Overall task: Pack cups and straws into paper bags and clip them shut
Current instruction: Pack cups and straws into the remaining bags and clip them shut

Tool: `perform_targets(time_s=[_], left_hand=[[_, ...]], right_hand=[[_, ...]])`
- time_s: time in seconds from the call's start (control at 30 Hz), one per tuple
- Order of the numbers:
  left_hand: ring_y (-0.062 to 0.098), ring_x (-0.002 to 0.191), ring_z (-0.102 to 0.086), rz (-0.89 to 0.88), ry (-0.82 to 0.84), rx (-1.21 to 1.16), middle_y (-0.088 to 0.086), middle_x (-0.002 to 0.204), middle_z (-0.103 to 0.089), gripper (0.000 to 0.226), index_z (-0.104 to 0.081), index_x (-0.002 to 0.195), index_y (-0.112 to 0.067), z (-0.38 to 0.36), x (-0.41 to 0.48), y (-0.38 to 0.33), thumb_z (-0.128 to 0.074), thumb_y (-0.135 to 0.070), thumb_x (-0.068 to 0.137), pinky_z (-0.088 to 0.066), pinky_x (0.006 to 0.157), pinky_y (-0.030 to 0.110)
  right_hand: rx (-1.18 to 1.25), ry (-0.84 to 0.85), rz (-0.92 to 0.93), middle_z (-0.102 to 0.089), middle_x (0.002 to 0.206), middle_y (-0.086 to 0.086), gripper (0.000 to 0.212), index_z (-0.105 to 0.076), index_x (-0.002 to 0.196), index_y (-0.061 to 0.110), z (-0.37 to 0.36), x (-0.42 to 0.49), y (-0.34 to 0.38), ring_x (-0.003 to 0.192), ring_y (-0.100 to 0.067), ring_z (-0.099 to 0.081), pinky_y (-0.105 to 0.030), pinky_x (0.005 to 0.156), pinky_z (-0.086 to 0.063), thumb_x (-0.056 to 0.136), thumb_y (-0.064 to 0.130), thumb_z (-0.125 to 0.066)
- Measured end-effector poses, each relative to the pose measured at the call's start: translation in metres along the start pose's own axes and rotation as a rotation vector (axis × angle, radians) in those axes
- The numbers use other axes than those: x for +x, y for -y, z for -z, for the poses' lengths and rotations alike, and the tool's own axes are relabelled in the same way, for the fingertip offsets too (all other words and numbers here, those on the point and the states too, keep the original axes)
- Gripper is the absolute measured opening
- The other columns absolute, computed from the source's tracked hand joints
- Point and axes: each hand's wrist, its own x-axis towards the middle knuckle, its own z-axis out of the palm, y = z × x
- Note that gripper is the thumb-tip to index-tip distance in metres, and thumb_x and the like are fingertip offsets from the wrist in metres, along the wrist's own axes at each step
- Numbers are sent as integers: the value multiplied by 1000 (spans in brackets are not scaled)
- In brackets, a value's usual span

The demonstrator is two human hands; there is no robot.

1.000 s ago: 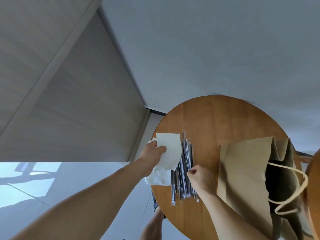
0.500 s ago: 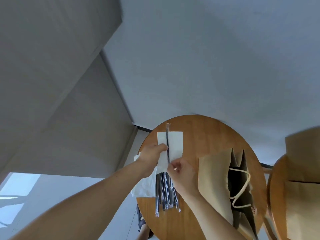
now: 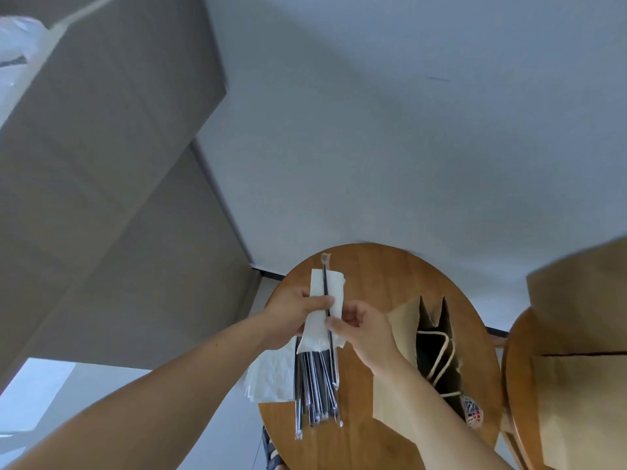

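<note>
My left hand [image 3: 291, 315] holds a white napkin [image 3: 330, 291] above the round wooden table [image 3: 390, 276]. A wrapped black straw [image 3: 326, 286] lies along the napkin, pinched by my right hand [image 3: 363, 329] and touched by the left thumb. Below them on the table lies a bundle of several wrapped black straws [image 3: 315, 391]. An open brown paper bag [image 3: 407, 334] with rope handles lies on its side just right of my right hand. No cup is visible.
A stack of white napkins [image 3: 271, 378] hangs over the table's left edge. A small pile of coloured clips [image 3: 473, 412] sits by the bag's mouth. A second wooden table [image 3: 519, 368] at right carries more brown bags [image 3: 583, 334]. Walls stand behind; a sandalled foot [image 3: 271, 449] shows below.
My right hand lifted one straw out of the bundle and laid it on the napkin in my left hand. The view tilted upward and rightward, bringing the second table into sight.
</note>
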Motion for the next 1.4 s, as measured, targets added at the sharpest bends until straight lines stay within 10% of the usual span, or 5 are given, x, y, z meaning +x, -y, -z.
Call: perform_targets(time_s=[0.4, 0.97, 1.27, 1.4], left_hand=[[27, 108, -69, 16, 218, 82, 8, 118, -72, 39, -60, 127, -9, -37, -2, -31, -65, -30, 94, -54, 97, 48], [27, 86, -70, -57, 134, 67, 10, 100, -70, 32, -71, 114, -15, -80, 2, -56, -65, -34, 89, -58, 66, 36], [28, 112, -60, 160, 346, 834, 9, 146, -45, 106, -18, 153, -32, -133, -2, 12, -85, -34, 71, -62, 71, 35], [20, 92, -66, 25, 11, 975, 1, 106, -64, 54, -47, 124, -21, -159, 0, 35, -66, -50, 83, -59, 81, 38]], right_hand=[[396, 91, -241, -72, 112, -5, 71, -64, 119, 19, 40, -27, 15, 107, -29, -67, -49, 94, -54, 56, 33, -93], [70, -145, -31, -74, 102, 7, 30, -70, 106, 23, 113, -47, 63, 96, -17, -71, -41, 85, -59, 79, 29, -82], [-28, -583, 83, -72, 77, 15, 11, -67, 77, 24, 160, -34, 86, 75, -7, -69, -26, 63, -52, 84, 24, -76], [-202, -613, 69, -65, 79, 13, 10, -65, 86, 19, 139, -22, 75, 71, -7, -63, -19, 55, -44, 88, 28, -70]])
